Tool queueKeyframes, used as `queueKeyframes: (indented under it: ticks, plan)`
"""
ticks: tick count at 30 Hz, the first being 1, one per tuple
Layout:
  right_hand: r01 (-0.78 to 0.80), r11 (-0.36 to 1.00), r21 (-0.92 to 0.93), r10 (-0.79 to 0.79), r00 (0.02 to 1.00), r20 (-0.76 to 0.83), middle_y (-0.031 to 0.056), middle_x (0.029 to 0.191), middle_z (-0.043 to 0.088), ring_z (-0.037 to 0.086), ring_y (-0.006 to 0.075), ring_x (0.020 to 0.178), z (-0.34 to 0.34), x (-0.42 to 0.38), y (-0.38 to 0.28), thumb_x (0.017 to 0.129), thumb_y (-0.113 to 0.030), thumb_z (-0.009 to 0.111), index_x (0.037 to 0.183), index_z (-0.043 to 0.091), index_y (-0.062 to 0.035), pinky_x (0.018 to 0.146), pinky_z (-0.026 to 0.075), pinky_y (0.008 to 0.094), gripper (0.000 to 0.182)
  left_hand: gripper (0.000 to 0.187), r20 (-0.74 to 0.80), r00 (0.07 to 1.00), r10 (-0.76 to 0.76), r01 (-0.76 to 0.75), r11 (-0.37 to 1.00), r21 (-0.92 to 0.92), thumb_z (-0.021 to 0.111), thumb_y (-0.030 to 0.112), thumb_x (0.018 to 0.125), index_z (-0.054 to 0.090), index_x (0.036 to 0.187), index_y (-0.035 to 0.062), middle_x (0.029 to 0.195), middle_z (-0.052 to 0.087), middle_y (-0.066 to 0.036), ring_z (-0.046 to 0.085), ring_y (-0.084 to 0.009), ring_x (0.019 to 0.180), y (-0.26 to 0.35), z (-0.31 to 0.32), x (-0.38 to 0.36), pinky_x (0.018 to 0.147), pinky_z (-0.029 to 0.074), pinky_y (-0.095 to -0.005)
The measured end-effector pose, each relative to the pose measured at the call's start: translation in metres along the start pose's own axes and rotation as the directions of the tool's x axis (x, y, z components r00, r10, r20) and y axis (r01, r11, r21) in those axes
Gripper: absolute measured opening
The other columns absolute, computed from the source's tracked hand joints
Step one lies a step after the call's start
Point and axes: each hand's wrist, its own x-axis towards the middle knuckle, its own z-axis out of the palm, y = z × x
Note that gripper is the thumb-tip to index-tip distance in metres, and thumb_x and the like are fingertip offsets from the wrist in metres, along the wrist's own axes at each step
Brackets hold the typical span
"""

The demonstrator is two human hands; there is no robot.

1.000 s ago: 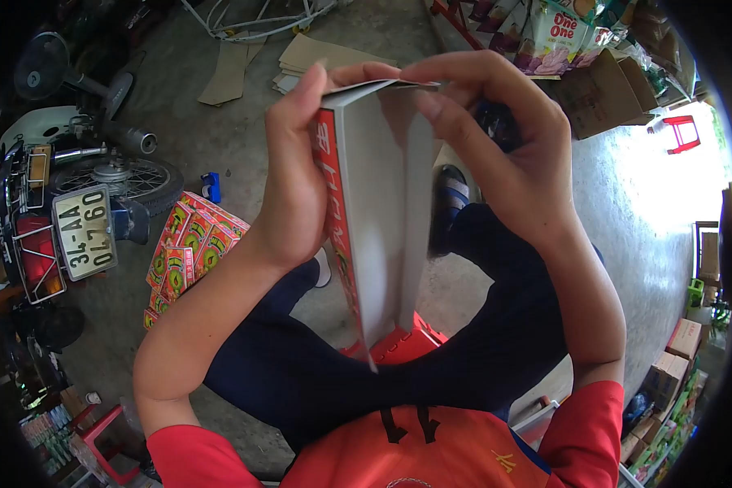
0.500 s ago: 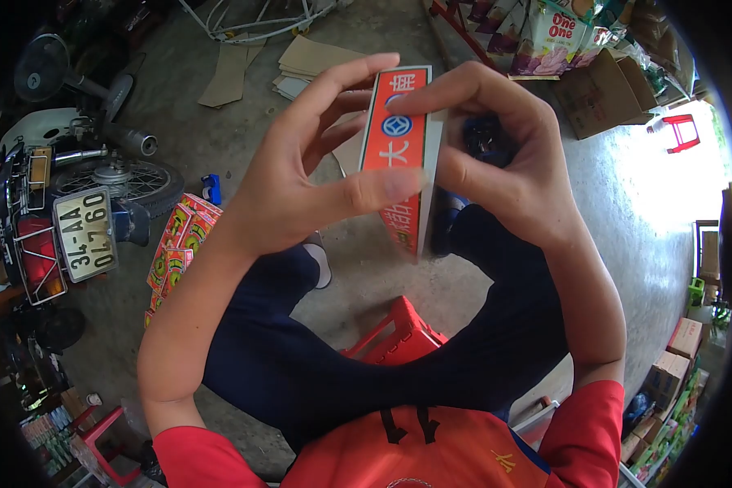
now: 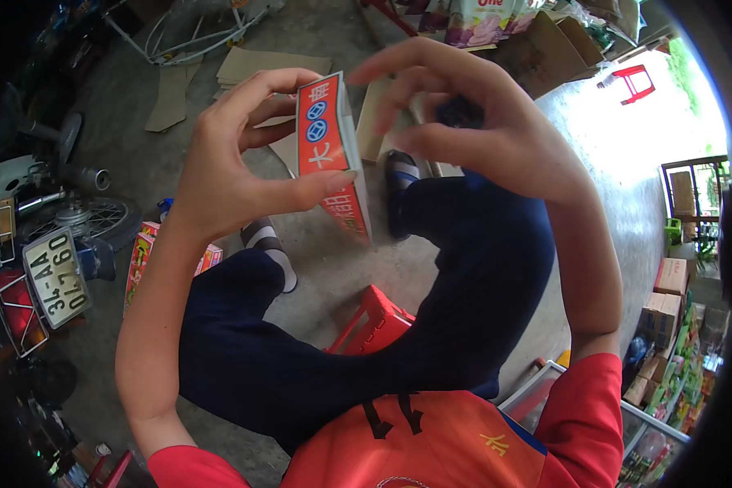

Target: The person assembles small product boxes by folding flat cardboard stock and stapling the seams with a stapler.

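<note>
My left hand grips a red cardboard box with white characters and blue round emblems on its narrow side. The thumb presses on the near part of the box and the fingers wrap its far left edge. A pale edge shows along the right of the box, whose far face is hidden. To the right, my right hand is apart from the box, its fingers spread, slightly blurred and holding nothing.
Below my knees is a red plastic stool. Colourful printed boxes lie left of my leg, near a parked motorbike. Flat cardboard pieces lie ahead on the floor. An open carton stands at the far right.
My right hand has let go of the box and drawn away to its right, its fingers opening. The left hand still holds the box, now further left in view. The camera has turned somewhat.
</note>
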Motion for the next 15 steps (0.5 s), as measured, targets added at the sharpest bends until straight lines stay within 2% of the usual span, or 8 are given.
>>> queueKeyframes:
  ticks: [1,2,5,8,11,14,15]
  plan:
    - [-0.044,0.999,0.009,0.044,0.999,0.004,0.0026,0.1,0.069,0.064,0.0093,0.087,-0.007,-0.007,0.0,0.088,-0.015,0.074,0.138,0.062,-0.0049,0.074,0.05,0.0249,0.052,0.075,0.002,1.0,0.008,-0.008,1.0,0.007,0.093,0.025,0.066,0.065,0.132,0.0026,0.124,0.069,-0.01,0.07,-0.0215,0.115,-0.001,0.0,0.001,0.104,0.057,-0.0429]
    - [-0.163,0.986,0.026,0.163,0.987,-0.004,0.0018,0.094,0.068,0.063,0.0078,0.087,-0.012,-0.018,-0.007,0.093,-0.023,0.076,0.131,0.063,-0.0073,0.066,0.049,0.0246,0.043,0.075,0.003,1.0,0.014,-0.014,1.0,0.017,0.093,0.026,0.066,0.065,0.132,0.0026,0.124,0.068,-0.01,0.07,-0.022,0.116,-0.001,0.0,0.0,0.104,0.057,-0.043]
    - [-0.345,0.938,0.021,0.346,0.938,-0.026,0.0006,0.093,0.067,0.062,0.0068,0.08,-0.014,-0.046,-0.005,0.094,-0.03,0.079,0.126,0.063,-0.0072,0.063,0.048,0.0242,0.042,0.076,-0.018,0.999,0.04,-0.039,0.997,0.06,0.093,0.029,0.066,0.065,0.132,0.0023,0.125,0.068,-0.011,0.069,-0.0239,0.116,0.001,-0.001,-0.001,0.104,0.057,-0.0436]
    - [-0.456,0.882,0.114,0.462,0.886,-0.027,-0.0002,0.09,0.065,0.059,0.0063,0.072,-0.011,-0.066,0.006,0.093,-0.033,0.08,0.123,0.062,-0.0076,0.062,0.046,0.0242,0.043,0.081,-0.02,1.0,0.022,-0.02,0.993,0.12,0.091,0.03,0.066,0.062,0.135,0.0007,0.13,0.066,-0.012,0.068,-0.0253,0.121,0.005,-0.004,-0.003,0.105,0.056,-0.0423]
    - [-0.512,0.854,0.088,0.519,0.846,-0.119,-0.0022,0.083,0.062,0.053,0.0049,0.063,-0.001,-0.073,0.011,0.093,-0.037,0.08,0.118,0.066,-0.0068,0.058,0.041,0.0237,0.042,0.082,-0.023,0.999,0.035,-0.031,0.989,0.143,0.09,0.03,0.067,0.061,0.137,0.0004,0.133,0.065,-0.011,0.066,-0.0253,0.124,0.005,-0.005,-0.003,0.106,0.055,-0.0425]
    - [-0.512,0.83,0.221,0.553,0.807,-0.207,-0.0041,0.077,0.059,0.048,0.0039,0.06,0.005,-0.058,-0.002,0.092,-0.039,0.08,0.109,0.07,-0.0054,0.054,0.035,0.0234,0.039,0.084,-0.031,0.997,0.07,-0.063,0.981,0.184,0.091,0.031,0.067,0.061,0.138,0.0005,0.132,0.065,-0.01,0.066,-0.0256,0.125,0.006,-0.006,-0.003,0.106,0.055,-0.0435]
    - [-0.502,0.813,0.295,0.562,0.809,-0.172,-0.0046,0.075,0.059,0.047,0.0036,0.06,0.006,-0.051,-0.007,0.092,-0.039,0.08,0.107,0.071,-0.0053,0.054,0.034,0.0233,0.038,0.085,-0.028,0.995,0.091,-0.084,0.976,0.203,0.092,0.031,0.066,0.06,0.139,0.0006,0.131,0.066,-0.01,0.066,-0.0259,0.125,0.006,-0.006,-0.003,0.106,0.055,-0.0439]
